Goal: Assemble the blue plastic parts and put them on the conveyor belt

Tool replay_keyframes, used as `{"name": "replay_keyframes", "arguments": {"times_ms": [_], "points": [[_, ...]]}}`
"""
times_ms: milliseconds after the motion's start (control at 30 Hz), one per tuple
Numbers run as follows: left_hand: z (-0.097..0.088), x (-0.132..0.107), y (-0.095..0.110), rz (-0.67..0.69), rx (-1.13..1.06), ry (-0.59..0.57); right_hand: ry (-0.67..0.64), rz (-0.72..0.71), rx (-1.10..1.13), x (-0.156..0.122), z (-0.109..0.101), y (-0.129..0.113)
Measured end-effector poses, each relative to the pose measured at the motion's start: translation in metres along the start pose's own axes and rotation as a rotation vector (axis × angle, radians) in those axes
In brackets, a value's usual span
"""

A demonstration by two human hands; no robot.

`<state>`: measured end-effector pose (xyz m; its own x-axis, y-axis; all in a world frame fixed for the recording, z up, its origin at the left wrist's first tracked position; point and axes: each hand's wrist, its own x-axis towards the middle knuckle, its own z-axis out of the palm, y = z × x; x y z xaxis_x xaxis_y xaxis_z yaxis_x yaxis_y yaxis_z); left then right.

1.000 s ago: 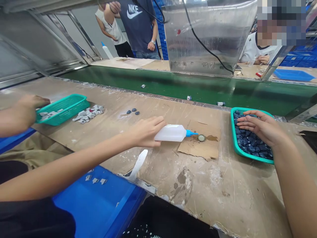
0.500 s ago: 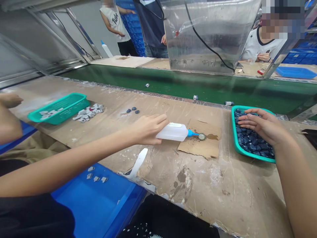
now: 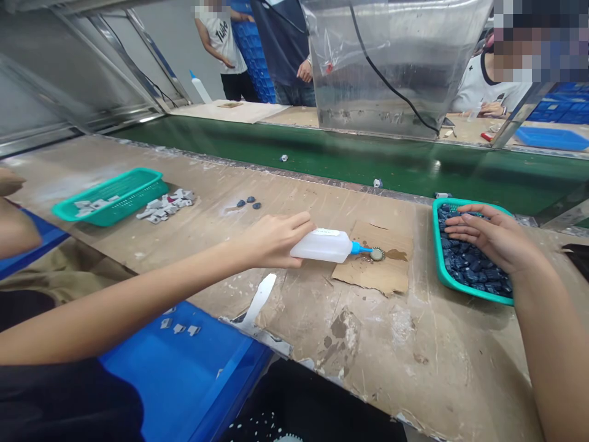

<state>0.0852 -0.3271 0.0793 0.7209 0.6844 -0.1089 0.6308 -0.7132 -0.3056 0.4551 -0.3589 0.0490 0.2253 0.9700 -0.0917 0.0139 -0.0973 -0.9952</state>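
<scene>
My left hand [image 3: 283, 240] is wrapped round a white squeeze bottle [image 3: 324, 245] lying nearly level. Its blue nozzle tip [image 3: 361, 248] reaches the edge of a bottle cap [image 3: 377, 254]; whether they touch I cannot tell. Under the cap is a torn piece of cardboard [image 3: 372, 279] with dark wet stains. Over the green basket [image 3: 439, 258] on the right, my right hand [image 3: 488, 236] hangs with its fingers extended and nothing visible in them. Dark blue, stone-like pieces [image 3: 473, 267] fill that basket.
At left, another green basket [image 3: 110, 205] holds white pieces, with a pile of white pieces [image 3: 168, 205] beside it. Several dark pieces [image 3: 250, 201] lie mid-table. A blue tray [image 3: 184, 374] sits below the near edge. Beyond the table runs a green belt [image 3: 239, 141]. A co-worker's arm [image 3: 13, 227] is at far left.
The small pieces on the green belt have shifted to the right. Both hands, the bottle and the cap keep nearly the same places.
</scene>
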Motion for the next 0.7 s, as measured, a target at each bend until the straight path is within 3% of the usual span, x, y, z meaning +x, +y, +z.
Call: {"name": "replay_keyframes", "arguments": {"times_ms": [200,333,433,567,700], "points": [[0.012,-0.003,-0.009,-0.063,-0.277,0.138,0.047,-0.034,-0.057,-0.001,-0.005,-0.003],[0.025,-0.006,-0.017,-0.183,-0.507,0.338,0.174,-0.136,-0.531,-0.001,-0.011,-0.011],[0.04,-0.012,-0.025,-0.425,-0.721,0.533,0.061,-0.153,-0.925,-0.002,-0.013,-0.013],[0.064,-0.032,-0.047,-0.746,-1.122,0.844,-0.125,-0.117,-1.132,-0.005,-0.017,-0.004],[0.088,-0.064,-0.083,-1.049,-1.036,1.017,-0.097,-0.137,-1.181,0.001,-0.023,0.008]]}}
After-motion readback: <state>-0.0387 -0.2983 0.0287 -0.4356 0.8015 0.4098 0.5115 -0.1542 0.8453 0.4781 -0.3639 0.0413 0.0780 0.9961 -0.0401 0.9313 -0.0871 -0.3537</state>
